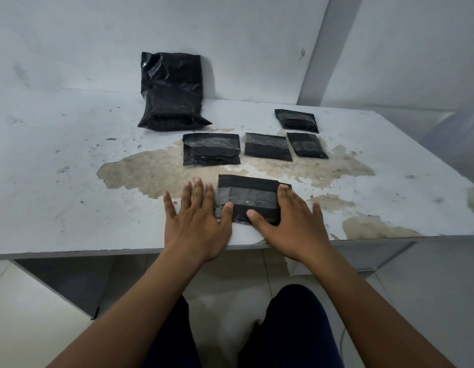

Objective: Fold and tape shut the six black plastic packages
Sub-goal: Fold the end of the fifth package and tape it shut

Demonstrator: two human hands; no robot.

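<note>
At the near edge of the white table (71, 181), a folded black package (250, 193) lies flat, long axis running left to right, a strip of clear tape (253, 197) crossing it along that same axis. Left hand (197, 221) is spread flat on the tabletop just beside the package's left end, fingers straight and apart, the thumb laid over the package's lower left corner. Right hand (291, 219) rests flat on the package's right end, fingers straight and close together, thumb pressed on the lower edge; neither hand curls around anything. Beyond it, across a worn brown patch (156, 168) where the surface coating has peeled, three more taped packages sit in a row: a wider left one (210, 149), a middle one (267, 146), and a smaller right one (307, 145) turned slightly so its long axis slants away to the left. All show tape bands across their tops. Farther back on the right, a fifth small package (297, 120) lies alone, taped, long axis roughly left to right. At the far edge a large black plastic bag (172, 91) stands upright, leaning against the white wall (98, 35), top folded over and crumpled, long axis vertical; contents cannot be seen. Below the table edge, dark trousers (291, 328) and pale floor tiles (31, 314) show.
</note>
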